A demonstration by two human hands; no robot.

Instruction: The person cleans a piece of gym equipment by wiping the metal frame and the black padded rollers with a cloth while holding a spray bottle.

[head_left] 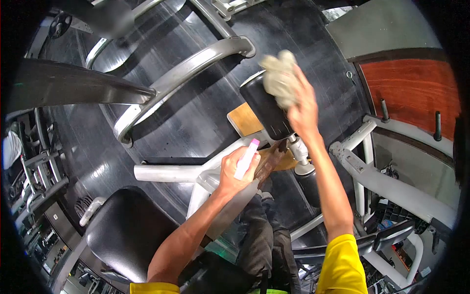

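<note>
My right hand [302,109] presses a crumpled beige cloth [280,78] against the top of a black padded roller [264,109] on a white gym machine. My left hand [236,169] grips a clear spray bottle with a pink and white nozzle [247,159], held below and left of the roller. A second black roller [309,185] hangs lower on the same post. Both arms wear yellow sleeves.
A black seat pad [128,230] sits at lower left. White frame tubes [166,172] and a curved grey bar [186,71] cross the dark rubber floor [196,117]. A wooden foot plate [245,119] lies behind the roller. A red-brown panel [413,88] stands at right.
</note>
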